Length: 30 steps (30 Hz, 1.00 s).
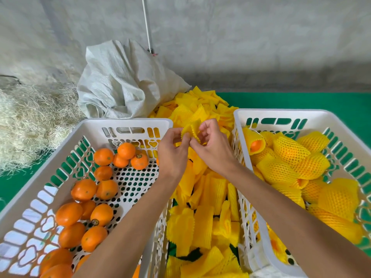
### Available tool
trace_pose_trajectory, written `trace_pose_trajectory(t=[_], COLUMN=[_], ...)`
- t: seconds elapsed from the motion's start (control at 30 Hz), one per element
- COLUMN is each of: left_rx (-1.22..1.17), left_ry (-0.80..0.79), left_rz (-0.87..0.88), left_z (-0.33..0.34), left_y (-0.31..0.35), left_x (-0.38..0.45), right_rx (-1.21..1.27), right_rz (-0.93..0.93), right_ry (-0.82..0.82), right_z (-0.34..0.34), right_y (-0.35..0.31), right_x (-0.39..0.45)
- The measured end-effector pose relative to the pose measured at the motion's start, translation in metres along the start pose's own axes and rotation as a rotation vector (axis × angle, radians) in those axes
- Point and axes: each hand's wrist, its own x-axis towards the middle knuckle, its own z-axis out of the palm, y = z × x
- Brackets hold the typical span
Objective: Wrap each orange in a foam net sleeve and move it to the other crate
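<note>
Green matting lies under two white slotted plastic crates (128, 122). Left hand (172, 151) and right hand (212, 149) each grip, fingers curled, one flat yellow foam net sleeve (190, 130); bare oranges (104, 156) wait in the left crate. The thin foam could tear if yanked open. Fruit stickers are unreadable.

Perforated plastic crate (128, 122) — foam sleeve (191, 130)

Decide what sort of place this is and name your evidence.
Probably a fruit-packing area: a white plastic crate of bare oranges, a second white crate of net-wrapped oranges, and a heap of yellow foam net sleeves between them.
</note>
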Motion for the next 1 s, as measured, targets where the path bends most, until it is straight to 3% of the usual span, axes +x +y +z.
trace_pose_trajectory(t=[0.07,0.2,0.3,0.4,0.5,0.8,1.0], left_rx=[0.007,0.048,0.073,0.106,0.153,0.320,0.349], left_ry=[-0.024,-0.026,-0.015,-0.015,0.000,-0.073,-0.129], left_rz=[0.014,0.057,0.077,0.080,0.089,0.245,0.230], left_z=[0.000,0.000,-0.001,-0.001,0.000,0.004,0.004], left_y=[-0.001,-0.001,-0.001,-0.001,-0.002,-0.005,-0.008], left_x=[-0.001,-0.004,-0.004,-0.004,-0.004,-0.007,-0.007], right_rx=[0.034,0.340,0.774,1.236,1.337,1.177,1.158], right_rz=[0.130,0.554,0.922,1.109,1.077,0.978,0.858], right_ry=[-0.019,0.004,-0.011,-0.054,-0.052,0.113,0.139], right_z=[-0.001,-0.008,-0.013,-0.018,-0.016,-0.010,-0.001], right_y=[-0.002,-0.008,-0.016,-0.019,-0.017,-0.010,-0.015], right_x=[0.000,0.006,0.011,0.015,0.015,0.022,0.018])
